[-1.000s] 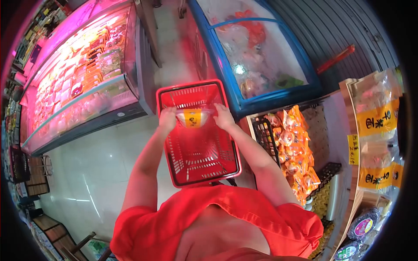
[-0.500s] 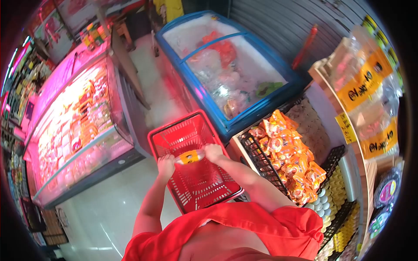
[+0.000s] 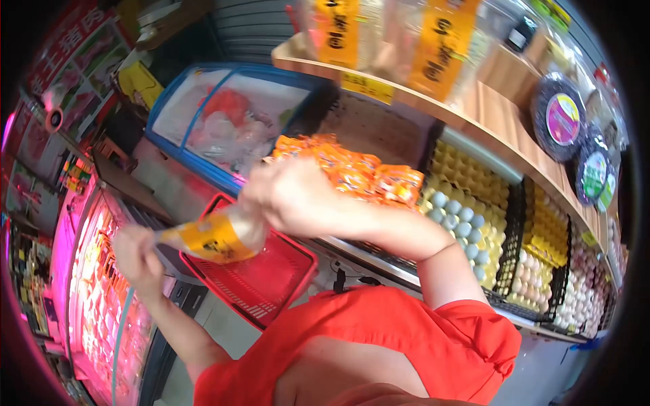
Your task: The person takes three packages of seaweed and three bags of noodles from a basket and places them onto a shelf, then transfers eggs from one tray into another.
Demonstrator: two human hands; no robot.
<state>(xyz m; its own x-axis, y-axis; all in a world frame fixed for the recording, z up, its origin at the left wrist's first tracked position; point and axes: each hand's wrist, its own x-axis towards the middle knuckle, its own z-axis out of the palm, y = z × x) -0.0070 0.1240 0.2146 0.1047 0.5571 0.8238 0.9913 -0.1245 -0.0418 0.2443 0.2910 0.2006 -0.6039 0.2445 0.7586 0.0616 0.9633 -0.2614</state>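
Note:
A clear plastic food bag with an orange-yellow label (image 3: 218, 238) is held between both hands, above the red shopping basket (image 3: 291, 267). Its contents are too blurred to name. My left hand (image 3: 139, 257) is closed on one end of the bag, in front of the lit meat case. At the other end my right hand (image 3: 288, 196) has its fingers wrapped round the plastic, close to the orange-wrapped packets (image 3: 352, 169). Both hands are somewhat smeared by motion. The basket below is partly hidden by the bag and my right arm.
Similar orange-labelled bags (image 3: 447, 44) stand on a wooden shelf (image 3: 504, 98) with a yellow price tag (image 3: 366, 87). Under it are trays of eggs (image 3: 467, 233). A blue-framed chest freezer (image 3: 203, 115) is ahead, and a pink-lit meat case (image 3: 101, 298) is at left.
Both hands have lifted the bag from down by the basket to nearer the camera. The view has swung right, bringing the shelf and egg trays further in.

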